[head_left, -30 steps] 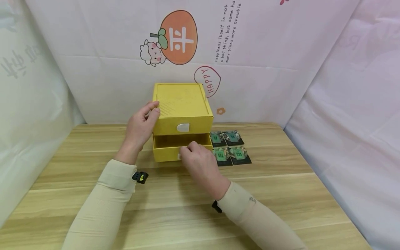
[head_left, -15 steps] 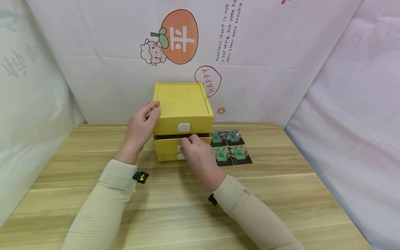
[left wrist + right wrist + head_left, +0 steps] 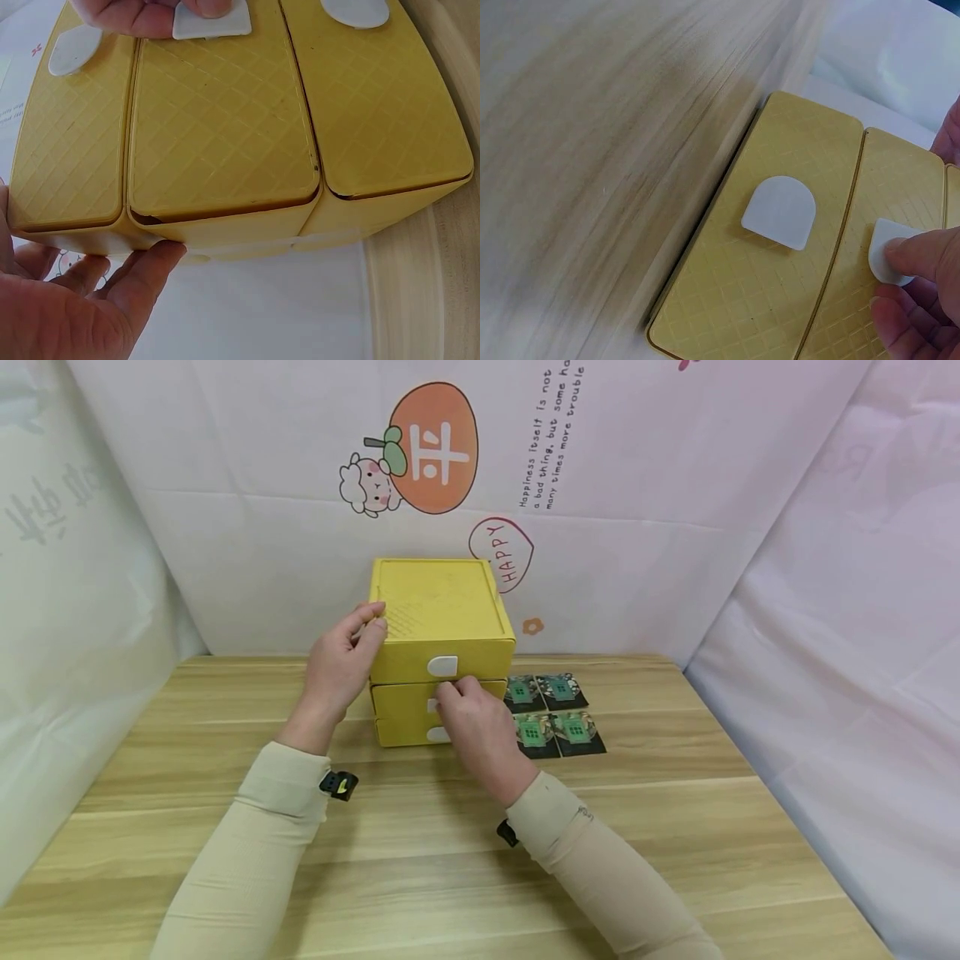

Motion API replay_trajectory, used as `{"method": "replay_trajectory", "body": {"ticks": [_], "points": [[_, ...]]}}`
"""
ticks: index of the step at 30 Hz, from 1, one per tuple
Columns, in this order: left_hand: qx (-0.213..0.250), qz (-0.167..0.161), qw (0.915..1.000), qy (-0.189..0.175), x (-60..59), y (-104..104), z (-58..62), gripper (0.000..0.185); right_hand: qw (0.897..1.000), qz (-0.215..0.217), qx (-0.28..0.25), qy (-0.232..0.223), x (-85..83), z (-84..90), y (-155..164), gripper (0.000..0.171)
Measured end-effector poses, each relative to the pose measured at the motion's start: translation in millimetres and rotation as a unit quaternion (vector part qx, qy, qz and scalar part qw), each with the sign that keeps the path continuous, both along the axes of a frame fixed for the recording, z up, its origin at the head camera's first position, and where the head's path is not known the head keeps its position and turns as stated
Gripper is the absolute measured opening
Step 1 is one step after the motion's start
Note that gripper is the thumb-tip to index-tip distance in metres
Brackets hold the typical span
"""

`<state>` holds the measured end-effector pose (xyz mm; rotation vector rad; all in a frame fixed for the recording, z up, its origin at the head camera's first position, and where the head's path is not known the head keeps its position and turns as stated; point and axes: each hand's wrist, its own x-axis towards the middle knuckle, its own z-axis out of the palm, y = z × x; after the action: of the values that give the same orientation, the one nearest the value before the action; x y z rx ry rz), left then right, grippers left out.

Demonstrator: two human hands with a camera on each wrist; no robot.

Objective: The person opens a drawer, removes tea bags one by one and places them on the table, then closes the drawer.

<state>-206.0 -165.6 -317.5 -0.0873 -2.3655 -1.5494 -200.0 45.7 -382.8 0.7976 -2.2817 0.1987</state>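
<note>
A yellow three-drawer box (image 3: 442, 597) stands at the far side of the table. My left hand (image 3: 337, 670) rests against its left side, fingertips at the top edge; in the left wrist view its fingers (image 3: 154, 270) look fairly straight against the side wall. My right hand (image 3: 483, 731) pinches the white drawer handle (image 3: 887, 229) of the middle drawer (image 3: 401, 702), thumb on its face. That drawer's front lies level with the others. The top drawer's handle (image 3: 442, 666) and the bottom drawer's handle (image 3: 780, 210) are untouched.
Several dark cards (image 3: 576, 732) with green pictures lie flat to the right of the box, partly behind my right hand. The wooden table (image 3: 405, 868) extends toward me. A printed white cloth (image 3: 615, 568) hangs behind, and further cloth flanks both sides.
The middle drawer has slid back into the box, from clearly pulled out to flush, with my right hand moving away from me on its handle. My left hand has stayed at the side.
</note>
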Motion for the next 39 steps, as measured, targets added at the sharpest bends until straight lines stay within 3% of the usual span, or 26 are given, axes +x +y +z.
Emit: {"method": "replay_trajectory", "body": {"ticks": [19,31,39], "points": [[-0.002,-0.001,1.0000,-0.004,0.1,1,-1.0,0.054,1.000,0.006,-0.009,-0.007,-5.8,-4.3,2,0.013],[-0.004,0.000,1.0000,0.001,-2.2,0,-1.4,0.054,0.999,0.021,-0.027,0.015,0.5,-5.0,5,0.007],[-0.002,0.002,1.0000,0.003,-2.5,-1,-2.3,0.054,0.999,0.042,-0.003,0.027,7.5,-13.2,3,0.007]]}}
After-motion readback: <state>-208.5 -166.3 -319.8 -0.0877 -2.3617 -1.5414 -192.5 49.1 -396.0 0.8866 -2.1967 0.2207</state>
